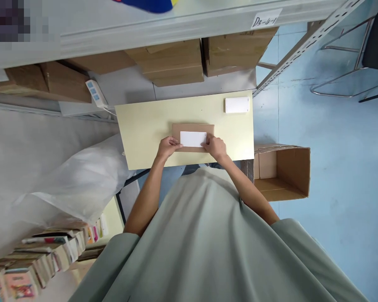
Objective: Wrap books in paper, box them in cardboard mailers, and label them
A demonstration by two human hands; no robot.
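On the pale yellow table in front of me lies a flat brown cardboard piece or thin box. A white rectangular label is on top of it, its long side running left to right. My left hand is closed, with its fingertips pinched at the label's lower left corner. At the opposite end, my right hand is closed too, its thumb on the label's lower right corner and its fingers over the cardboard's right edge. Whether the label is stuck down cannot be seen.
A stack of white labels lies at the table's far right corner. Below the table's right end stands an open cardboard box. Closed cartons sit under the metal shelf. A power strip, plastic bag and books are left.
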